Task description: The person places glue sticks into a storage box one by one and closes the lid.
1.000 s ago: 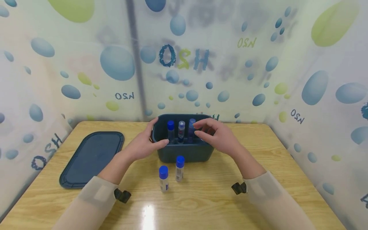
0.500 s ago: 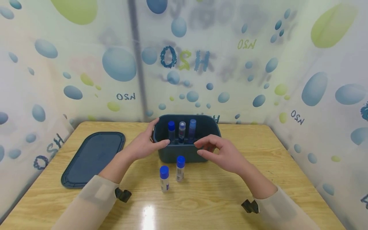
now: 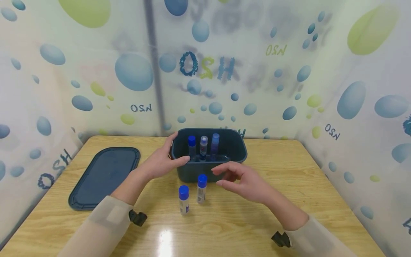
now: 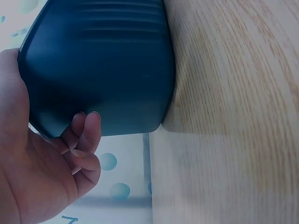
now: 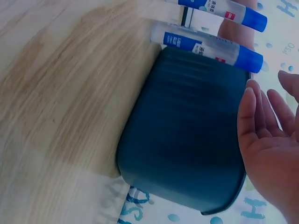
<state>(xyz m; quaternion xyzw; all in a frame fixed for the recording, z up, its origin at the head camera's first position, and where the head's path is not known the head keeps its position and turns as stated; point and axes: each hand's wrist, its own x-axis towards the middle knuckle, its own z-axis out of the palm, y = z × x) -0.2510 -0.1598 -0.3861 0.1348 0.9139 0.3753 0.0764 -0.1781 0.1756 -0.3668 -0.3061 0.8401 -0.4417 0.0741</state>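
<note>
In the head view a dark teal plastic bin [image 3: 189, 173] stands near the table's back edge. My left hand [image 3: 160, 162] grips its left end, thumb over the rim; in the left wrist view, curled fingertips [image 4: 92, 122] lie by the outer wall. Inside, three slim bottles stand upright: one blue-capped [image 3: 191, 146], one clear-topped [image 3: 203, 147], one translucent blue [image 3: 214, 145]. Two blue-capped liquid glue bottles [image 3: 184, 200] [image 3: 202, 189] stand on the table before the bin. My right hand [image 3: 245, 182] holds nothing, fingers loosely bent, just right of the farther glue bottle [image 5: 205, 49].
A flat dark lid [image 3: 104, 178] lies on the table left of the bin. The wooden table [image 3: 289, 167] extends to the right of the bin. A patterned curtain [image 3: 199, 89] hangs right behind the table.
My right hand has come out of the bin from beside the translucent blue bottle, moving down and toward me near the standing glue bottles. My left hand stays on the bin.
</note>
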